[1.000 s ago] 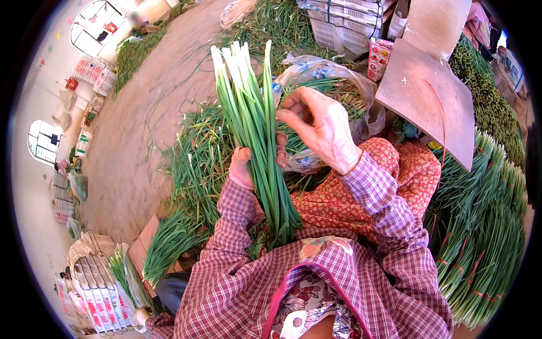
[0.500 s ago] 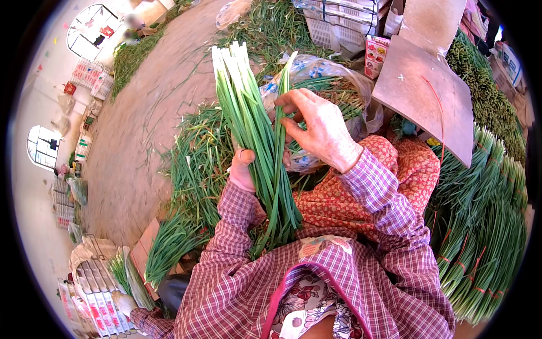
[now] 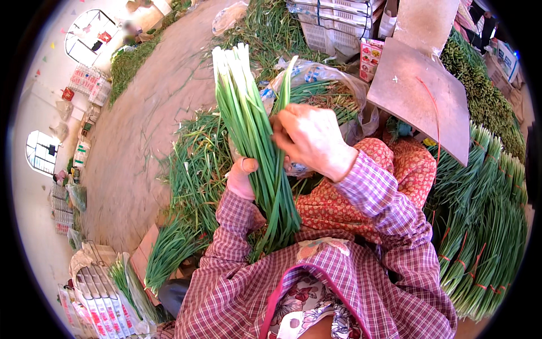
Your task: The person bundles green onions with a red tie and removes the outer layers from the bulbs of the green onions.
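Observation:
My left hand is wrapped round a bunch of garlic chives, thumb across its near left side. The white stem ends point up and away, and the long green leaves hang down toward my lap. At the right side of the bunch my right hand has its fingers curled in on the leaves. Just above those fingers one pale stalk stands apart from the rest. My right fingertips are partly hidden behind the hand, and most of my left fingers are behind the bunch.
Loose chive trimmings lie heaped on the floor. A clear plastic bag of trimmings sits beyond my hands. A flat board stands at the right, above tied chive bundles. A white crate is at the back.
My right hand has moved slightly down, its fingers curling more tightly at the bunch. The left hand keeps its hold. A hand at the lower left has gone from view.

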The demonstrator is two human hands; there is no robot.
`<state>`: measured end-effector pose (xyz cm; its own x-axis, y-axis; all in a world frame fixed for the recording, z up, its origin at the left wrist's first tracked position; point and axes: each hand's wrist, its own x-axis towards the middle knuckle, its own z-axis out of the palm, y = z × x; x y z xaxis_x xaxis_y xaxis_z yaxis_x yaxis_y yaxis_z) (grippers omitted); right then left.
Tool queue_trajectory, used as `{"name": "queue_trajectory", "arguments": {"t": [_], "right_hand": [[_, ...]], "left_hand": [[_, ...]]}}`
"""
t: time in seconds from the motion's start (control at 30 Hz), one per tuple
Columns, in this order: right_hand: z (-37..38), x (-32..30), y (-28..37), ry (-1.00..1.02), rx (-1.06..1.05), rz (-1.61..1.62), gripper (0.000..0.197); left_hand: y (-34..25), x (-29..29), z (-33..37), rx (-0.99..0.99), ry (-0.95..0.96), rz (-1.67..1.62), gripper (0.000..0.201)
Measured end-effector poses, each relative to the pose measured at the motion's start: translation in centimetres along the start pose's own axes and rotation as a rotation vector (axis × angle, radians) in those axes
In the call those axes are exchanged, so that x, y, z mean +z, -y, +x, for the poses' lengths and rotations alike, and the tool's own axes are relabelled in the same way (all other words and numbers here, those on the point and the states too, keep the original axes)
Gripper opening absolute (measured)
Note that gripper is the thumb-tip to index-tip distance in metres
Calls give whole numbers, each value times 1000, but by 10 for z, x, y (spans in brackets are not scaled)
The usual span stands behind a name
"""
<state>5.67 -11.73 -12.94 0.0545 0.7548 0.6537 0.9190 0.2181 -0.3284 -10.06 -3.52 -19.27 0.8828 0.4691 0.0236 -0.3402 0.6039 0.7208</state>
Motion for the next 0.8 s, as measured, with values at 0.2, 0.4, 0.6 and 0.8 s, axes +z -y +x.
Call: {"name": "queue_trajectory", "arguments": {"t": [0.2,0.4,0.6,0.8], "right_hand": [[-22,-32,-23,185,122,590,17],[-20,-22,-29,-172,270,454,23],[8,-37,-1,-201,215,426,21],[27,-51,-12,-375,41,201,15]], "left_hand": [[-13,0,5,7,42,57,72],[-15,15,11,24,-8,129,68],[-10,21,9,-48,-37,152,66],[-4,38,13,14,3,250,71]]}}
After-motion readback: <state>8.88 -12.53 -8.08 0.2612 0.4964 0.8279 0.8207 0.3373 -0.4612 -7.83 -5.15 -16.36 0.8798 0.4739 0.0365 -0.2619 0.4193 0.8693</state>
